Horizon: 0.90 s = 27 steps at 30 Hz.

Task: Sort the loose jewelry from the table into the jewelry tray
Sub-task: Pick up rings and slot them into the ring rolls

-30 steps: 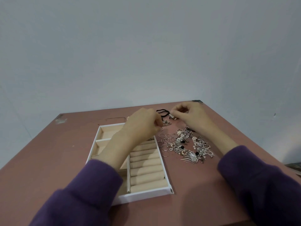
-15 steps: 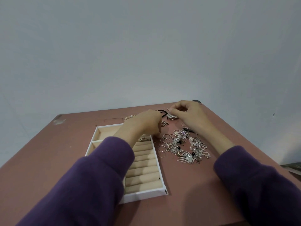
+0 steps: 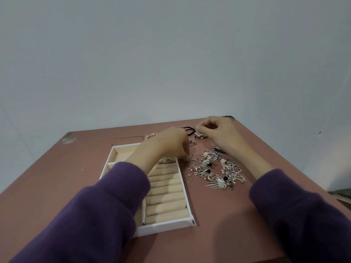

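the loose jewelry (image 3: pixel 215 168) lies in a shiny heap on the pink-brown table (image 3: pixel 218 228), just to the right of the jewelry tray (image 3: pixel 167 225). the heap has pearl beads, little black stones, thin silver rings (image 3: pixel 191 168) and a silver piece shaped like a fan (image 3: pixel 218 183). the thin rings lie nearest the tray, close to its right wall.

the tray is white with soft cream rolls (image 3: pixel 166 198) in rows on its right side and open boxes on its left side. one ring (image 3: pixel 167 160) sits at the far end of the rolls, near the left hand.

the left hand (image 3: pixel 169 144) is over the far right corner of the tray, fingers curled down to the table edge of the tray. its fingertips point away from the camera, so i cannot tell if it is pinching something.

the right hand (image 3: pixel 221 132) is farther back on the table, past the heap. its thumb and fingers are pinched on a small silver clasp (image 3: pixel 199 135). a black cord (image 3: pixel 188 130) runs from the clasp toward the left hand.

a small silver charm (image 3: pixel 192 142) lies alone between the two hands. a pink bead piece (image 3: pixel 151 135) peeks out behind the left hand, beyond the tray.

both arms wear purple sleeves (image 3: pixel 98 211). a plain pale wall (image 3: pixel 171 54) stands behind the table.
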Each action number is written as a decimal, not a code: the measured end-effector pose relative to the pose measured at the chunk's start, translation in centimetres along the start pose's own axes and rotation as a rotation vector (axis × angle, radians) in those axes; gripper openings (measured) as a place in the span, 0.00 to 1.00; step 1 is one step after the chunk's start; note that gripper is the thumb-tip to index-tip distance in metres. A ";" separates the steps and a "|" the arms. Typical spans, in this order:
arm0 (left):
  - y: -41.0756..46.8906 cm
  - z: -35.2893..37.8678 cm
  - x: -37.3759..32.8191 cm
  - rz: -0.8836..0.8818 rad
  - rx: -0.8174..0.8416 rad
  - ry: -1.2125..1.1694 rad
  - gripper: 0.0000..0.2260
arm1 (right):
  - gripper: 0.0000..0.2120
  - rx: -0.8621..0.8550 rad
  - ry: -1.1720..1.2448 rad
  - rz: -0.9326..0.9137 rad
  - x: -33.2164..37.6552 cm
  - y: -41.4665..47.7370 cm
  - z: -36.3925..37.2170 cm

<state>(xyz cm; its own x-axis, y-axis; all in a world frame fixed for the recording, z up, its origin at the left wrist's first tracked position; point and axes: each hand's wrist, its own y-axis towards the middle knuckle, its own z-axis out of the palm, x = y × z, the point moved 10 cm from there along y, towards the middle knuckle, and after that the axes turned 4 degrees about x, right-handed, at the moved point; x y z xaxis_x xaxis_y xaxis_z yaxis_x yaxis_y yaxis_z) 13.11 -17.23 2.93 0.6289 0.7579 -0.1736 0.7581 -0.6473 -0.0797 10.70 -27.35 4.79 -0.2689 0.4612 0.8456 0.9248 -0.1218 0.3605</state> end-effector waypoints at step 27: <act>-2.9 -2.5 0.5 -0.002 -0.242 -0.275 0.02 | 0.04 -0.041 0.013 0.004 0.3 -0.3 -0.6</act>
<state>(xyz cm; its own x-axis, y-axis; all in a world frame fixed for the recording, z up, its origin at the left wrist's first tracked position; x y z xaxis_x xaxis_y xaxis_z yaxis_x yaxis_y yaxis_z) 11.67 -14.75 5.51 0.5826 0.6875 -0.4335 0.7987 -0.5830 0.1488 10.22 -27.67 5.18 -0.2685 0.4493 0.8521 0.9143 -0.1598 0.3723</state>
